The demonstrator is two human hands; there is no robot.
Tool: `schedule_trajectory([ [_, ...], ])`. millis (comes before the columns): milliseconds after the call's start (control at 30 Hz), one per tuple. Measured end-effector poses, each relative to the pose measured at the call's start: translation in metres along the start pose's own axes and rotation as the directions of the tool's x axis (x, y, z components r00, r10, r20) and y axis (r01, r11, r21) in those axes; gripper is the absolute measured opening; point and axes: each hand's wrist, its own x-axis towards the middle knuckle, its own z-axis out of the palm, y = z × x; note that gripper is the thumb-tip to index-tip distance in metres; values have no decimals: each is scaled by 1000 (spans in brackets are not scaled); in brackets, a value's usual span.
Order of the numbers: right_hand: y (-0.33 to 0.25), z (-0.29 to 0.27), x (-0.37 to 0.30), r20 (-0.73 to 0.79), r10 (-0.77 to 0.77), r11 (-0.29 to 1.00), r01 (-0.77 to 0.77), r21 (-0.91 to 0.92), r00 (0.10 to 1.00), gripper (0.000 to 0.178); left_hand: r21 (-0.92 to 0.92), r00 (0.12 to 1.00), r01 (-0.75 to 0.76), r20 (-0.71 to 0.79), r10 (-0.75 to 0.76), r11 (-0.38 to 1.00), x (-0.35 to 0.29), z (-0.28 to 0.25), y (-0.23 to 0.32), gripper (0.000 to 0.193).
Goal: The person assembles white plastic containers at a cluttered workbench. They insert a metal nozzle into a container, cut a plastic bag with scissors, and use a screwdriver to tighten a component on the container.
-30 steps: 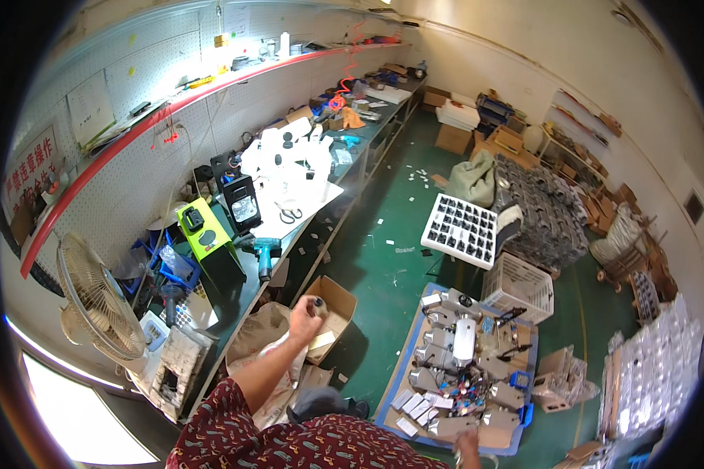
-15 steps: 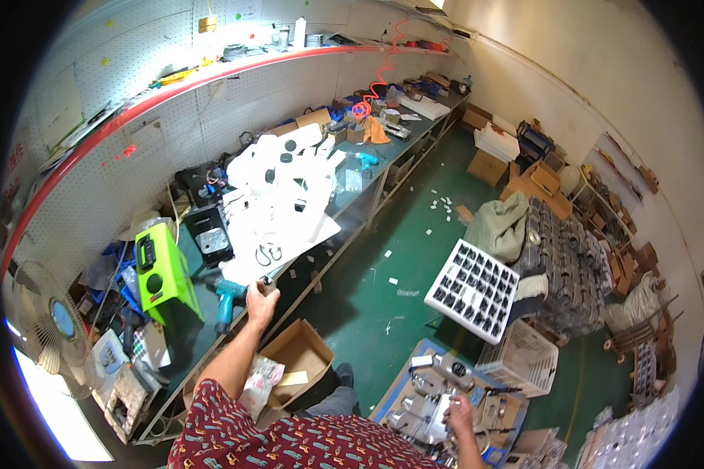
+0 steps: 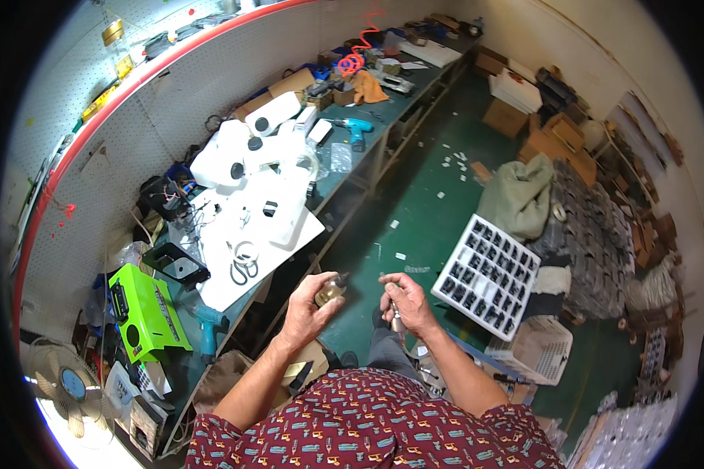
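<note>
In front of my body, above the floor, both hands are raised and apart. My left hand (image 3: 307, 306) is closed around a small brass-coloured cylindrical part (image 3: 331, 292) with a dark end. My right hand (image 3: 411, 303) grips a slim shiny metal part (image 3: 397, 320) that shows below its fingers; its exact kind cannot be made out. A small tip pokes out by the right thumb and forefinger. On the bench to the left, nearest my left hand, lies a teal power drill (image 3: 208, 330). A white board (image 3: 220, 291) beyond it carries looped tubing (image 3: 244, 266).
White plastic tanks (image 3: 228, 156) crowd the bench, with a bright green housing (image 3: 145, 313) nearer me. Right of me are a white tray (image 3: 486, 275) of black parts, a white crate (image 3: 536, 352) and wrapped grey stacks (image 3: 590, 227). A fan (image 3: 72, 384) stands far left.
My left hand has moved from the bench edge by the drill toward my middle. My right hand has come up from the metal assembly at lower right, now holding a metal part. The view has shifted.
</note>
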Motion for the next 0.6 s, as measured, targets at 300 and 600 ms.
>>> schedule_trajectory([
  [300,-32,-14,163,289,42,998,-28,-52,956,30,284,988,91,-149,-50,954,107,-7,0,44],
  [600,-59,-28,261,483,112,994,-92,-64,869,31,394,954,250,-256,-156,885,172,-12,-5,44],
])
